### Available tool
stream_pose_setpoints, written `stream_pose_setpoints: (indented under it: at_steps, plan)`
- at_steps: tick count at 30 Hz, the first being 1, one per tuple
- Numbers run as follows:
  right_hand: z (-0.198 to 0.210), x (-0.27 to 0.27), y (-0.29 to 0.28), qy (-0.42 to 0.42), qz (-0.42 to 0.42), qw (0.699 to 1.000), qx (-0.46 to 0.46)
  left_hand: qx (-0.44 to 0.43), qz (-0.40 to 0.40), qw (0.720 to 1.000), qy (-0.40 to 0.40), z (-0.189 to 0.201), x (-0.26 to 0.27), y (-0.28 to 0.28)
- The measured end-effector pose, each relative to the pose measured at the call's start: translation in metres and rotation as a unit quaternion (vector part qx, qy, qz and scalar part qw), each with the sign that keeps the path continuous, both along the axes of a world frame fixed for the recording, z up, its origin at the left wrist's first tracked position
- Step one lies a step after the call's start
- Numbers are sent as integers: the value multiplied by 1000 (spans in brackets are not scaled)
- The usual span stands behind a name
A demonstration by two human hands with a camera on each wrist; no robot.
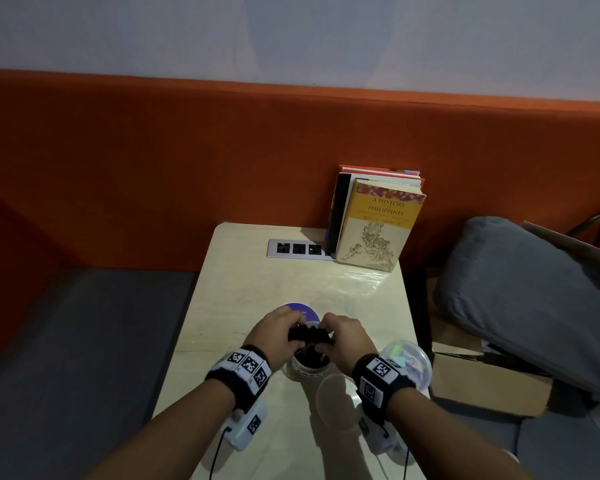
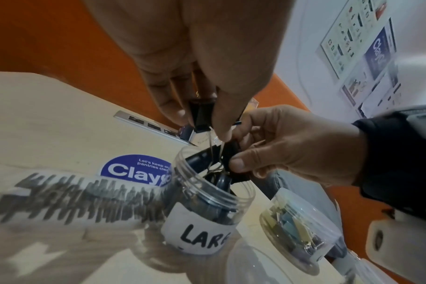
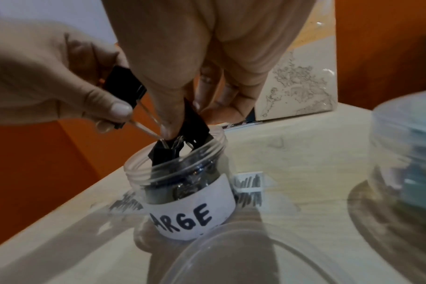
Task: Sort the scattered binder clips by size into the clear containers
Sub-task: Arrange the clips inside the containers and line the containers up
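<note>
While both hands pinch large black binder clips (image 1: 308,333), the clear labelled jar (image 2: 202,209) sits mostly hidden.
Left hand (image 1: 280,333) and right hand (image 1: 345,337) fingers curl tight; jar label cut off.

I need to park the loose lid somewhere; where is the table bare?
Bare: the pale wooden table between the grey socket strip and the round blue sticker. Crowded: the near right, around the clear LARGE-labelled jar, loose clear lid and clear jar of coloured clips.
</note>
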State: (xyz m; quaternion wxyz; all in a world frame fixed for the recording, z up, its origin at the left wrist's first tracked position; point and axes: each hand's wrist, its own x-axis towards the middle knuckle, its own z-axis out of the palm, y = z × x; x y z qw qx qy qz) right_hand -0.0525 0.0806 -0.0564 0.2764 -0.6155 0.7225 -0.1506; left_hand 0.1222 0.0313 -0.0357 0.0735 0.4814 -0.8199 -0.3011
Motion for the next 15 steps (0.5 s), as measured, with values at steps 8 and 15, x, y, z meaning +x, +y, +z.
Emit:
stream_pose_setpoints:
  at_steps: [8,15]
  plan:
    - [-3,-8,5,-71,-118,990,41,-27,45,999,-2,-7,3,-4]
    - [0,-9,3,41,-45,994,90,-41,21,995,-91,-9,4,1]
